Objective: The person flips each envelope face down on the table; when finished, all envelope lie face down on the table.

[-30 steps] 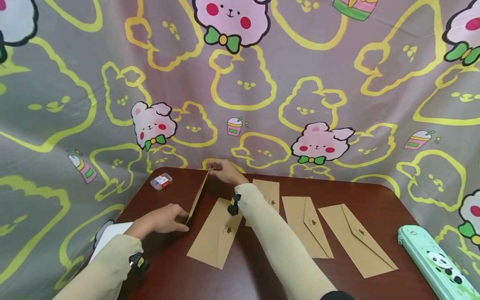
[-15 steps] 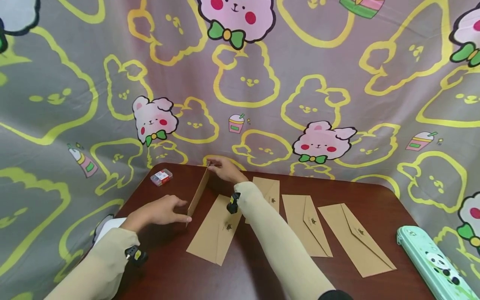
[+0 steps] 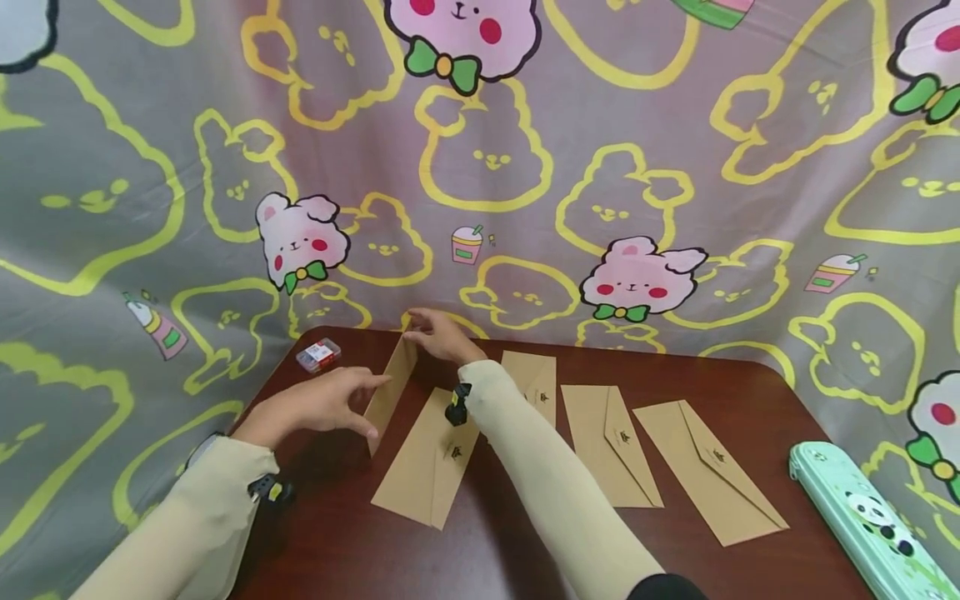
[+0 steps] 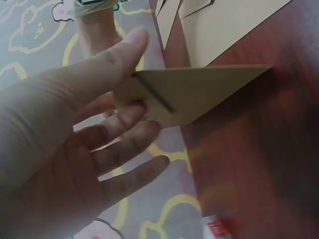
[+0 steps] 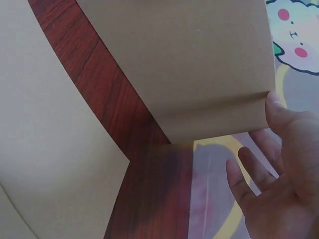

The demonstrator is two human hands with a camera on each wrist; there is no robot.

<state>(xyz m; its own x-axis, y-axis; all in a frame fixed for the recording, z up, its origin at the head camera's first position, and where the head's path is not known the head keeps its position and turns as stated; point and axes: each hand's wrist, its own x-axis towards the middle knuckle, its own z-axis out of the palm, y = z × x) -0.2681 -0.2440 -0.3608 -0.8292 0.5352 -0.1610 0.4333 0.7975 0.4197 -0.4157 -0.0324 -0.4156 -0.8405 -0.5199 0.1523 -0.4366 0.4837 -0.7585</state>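
Brown, one envelope [image 3: 397, 386] is standing on edge, apparently because my right hand [image 3: 441, 335] is pinching its far end, my left hand [image 3: 324, 402] hovering wide-fingered.

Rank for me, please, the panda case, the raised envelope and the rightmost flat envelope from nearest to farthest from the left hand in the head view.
1. Raised envelope: immediately to the right of the left hand.
2. Rightmost flat envelope: well to the right.
3. Panda case: further right, beyond that flat envelope.
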